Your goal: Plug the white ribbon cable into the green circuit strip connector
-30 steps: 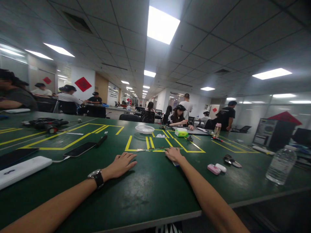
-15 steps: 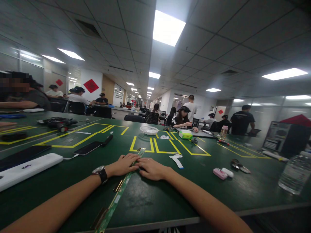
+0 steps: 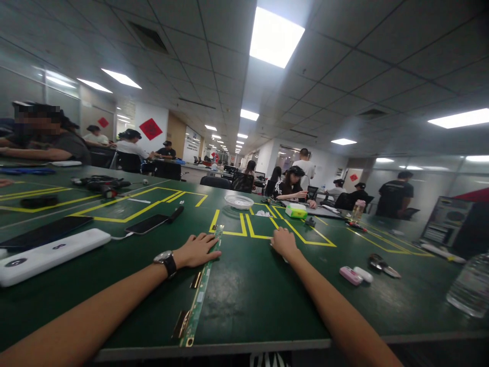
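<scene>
A long narrow green circuit board with coppery flex tabs on its left side lies lengthwise on the green table. My left hand rests on its upper part, fingers stretched out and apart, a watch on the wrist. To the right, my right hand is down at the table with curled fingers, over the white flat ribbon cable, of which only a sliver peeks out beneath the hand. Its fingertips are mostly hidden.
A white basket and a green tissue pack stand farther back. At left lie a white power bank and a phone. Earbud cases, keys and a water bottle are at right.
The circuit board has turned from crosswise to lengthwise and lies under my left hand. My right hand first came to the board, then left it and moved right onto the ribbon cable.
</scene>
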The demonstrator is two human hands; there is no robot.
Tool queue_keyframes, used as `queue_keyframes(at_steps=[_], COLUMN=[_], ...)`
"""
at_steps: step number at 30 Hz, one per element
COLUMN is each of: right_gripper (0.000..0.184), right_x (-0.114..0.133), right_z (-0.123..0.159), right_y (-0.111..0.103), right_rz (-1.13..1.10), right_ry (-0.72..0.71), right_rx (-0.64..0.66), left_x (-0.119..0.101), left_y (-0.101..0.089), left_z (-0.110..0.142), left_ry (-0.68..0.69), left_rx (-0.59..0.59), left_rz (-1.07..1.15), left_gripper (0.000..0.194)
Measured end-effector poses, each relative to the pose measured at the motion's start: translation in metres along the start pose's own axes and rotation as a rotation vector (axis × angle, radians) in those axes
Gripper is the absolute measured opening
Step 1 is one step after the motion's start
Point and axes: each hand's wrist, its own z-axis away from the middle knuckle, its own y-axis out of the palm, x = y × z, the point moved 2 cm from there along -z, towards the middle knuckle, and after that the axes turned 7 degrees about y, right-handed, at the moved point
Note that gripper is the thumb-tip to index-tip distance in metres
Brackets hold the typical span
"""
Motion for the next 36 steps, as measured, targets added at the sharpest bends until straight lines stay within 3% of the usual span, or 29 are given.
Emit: queue_keyframes(at_steps=[4, 9, 15, 18, 36], right_gripper=[0.034, 0.025, 0.032, 0.032, 0.037], right_x=[-0.013, 0.005, 0.051, 0.065, 0.078], right_z=[0.001, 0.003, 0.017, 0.026, 0.034], right_y=[0.004, 0.014, 0.018, 0.016, 0.015], right_rz=[-0.001, -0.063, -0.312, -0.338, -0.296], right_ry=[0.023, -0.087, -0.644, -0.745, -0.746], right_rx=[0.032, 0.102, 0.055, 0.025, 0.005], left_x=[0.003, -0.001, -0.014, -0.02, -0.029], left_y=[0.002, 0.001, 0.002, 0.002, 0.003], left_z=[0.0, 0.001, 0.002, 0.002, 0.003], left_ry=[-0.009, -0.022, -0.02, 0.004, 0.011], left_rx=[0.011, -0.029, -0.061, -0.081, -0.077], left_rz=[0.011, -0.003, -0.042, -0.056, -0.062], left_gripper=[0.077, 0.077, 0.075, 0.075, 0.071])
